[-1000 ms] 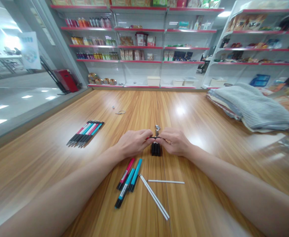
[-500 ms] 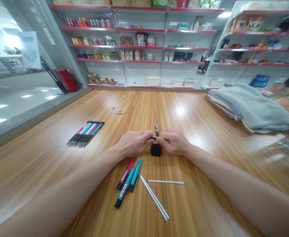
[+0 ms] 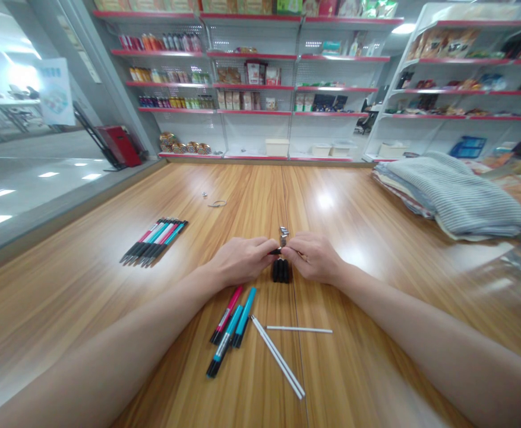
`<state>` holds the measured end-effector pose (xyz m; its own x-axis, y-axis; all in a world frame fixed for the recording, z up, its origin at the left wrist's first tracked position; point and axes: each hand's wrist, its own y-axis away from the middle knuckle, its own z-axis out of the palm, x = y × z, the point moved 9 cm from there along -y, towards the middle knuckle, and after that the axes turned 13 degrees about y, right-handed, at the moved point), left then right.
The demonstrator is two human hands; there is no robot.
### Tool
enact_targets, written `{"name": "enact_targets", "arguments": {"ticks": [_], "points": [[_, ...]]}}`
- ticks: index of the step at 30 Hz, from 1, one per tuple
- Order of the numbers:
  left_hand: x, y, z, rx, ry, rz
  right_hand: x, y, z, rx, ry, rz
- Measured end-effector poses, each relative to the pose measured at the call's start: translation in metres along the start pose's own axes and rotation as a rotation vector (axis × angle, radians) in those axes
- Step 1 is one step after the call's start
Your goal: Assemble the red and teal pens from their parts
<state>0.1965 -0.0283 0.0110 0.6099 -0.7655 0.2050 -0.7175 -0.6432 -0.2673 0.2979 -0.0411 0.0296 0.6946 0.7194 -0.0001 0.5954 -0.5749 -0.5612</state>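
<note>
My left hand and my right hand meet over the middle of the wooden table, fingers pinched together on one small pen part held between them. Just under the hands lie a few short black pen pieces, and small metal tips sit just beyond the fingers. Nearer to me lie a red and two blue pen barrels and three white refills.
A row of several finished red and blue pens lies at the left. A folded striped cloth pile is at the right. A small ring and a bit of metal lie farther back. Shop shelves line the far wall.
The hands have drawn closer, and the red part that showed between the fingers is now nearly covered. Everything on the table stays put.
</note>
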Motion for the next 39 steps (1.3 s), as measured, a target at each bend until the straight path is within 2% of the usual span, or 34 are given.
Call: {"name": "enact_targets", "arguments": {"ticks": [5, 11, 17, 24, 28, 34, 39], "points": [[0.0019, -0.0001, -0.0002, -0.019, -0.004, 0.007, -0.0005, 0.0010, -0.0023, 0.017, -0.036, -0.010], [0.0000, -0.0001, -0.0032, 0.029, 0.006, -0.018, -0.0028, 0.0010, 0.0030, -0.006, 0.023, -0.053], [0.0029, -0.0013, 0.0020, -0.042, -0.081, 0.018, -0.0021, 0.0009, -0.0006, -0.008, -0.026, -0.021], [-0.0011, -0.0015, 0.0000, 0.004, -0.037, -0.018, -0.0029, 0.0001, 0.0019, -0.005, 0.056, -0.015], [-0.0016, -0.0018, 0.0049, -0.034, -0.065, 0.000, -0.0024, 0.0001, 0.0028, -0.002, 0.074, -0.016], [-0.0005, -0.0011, 0.0019, -0.036, -0.086, -0.020, -0.0007, 0.0012, 0.0004, -0.034, -0.009, 0.001], [-0.0003, -0.0016, 0.0036, -0.058, -0.085, -0.037, 0.0010, 0.0011, 0.0021, -0.029, 0.032, 0.001]]}}
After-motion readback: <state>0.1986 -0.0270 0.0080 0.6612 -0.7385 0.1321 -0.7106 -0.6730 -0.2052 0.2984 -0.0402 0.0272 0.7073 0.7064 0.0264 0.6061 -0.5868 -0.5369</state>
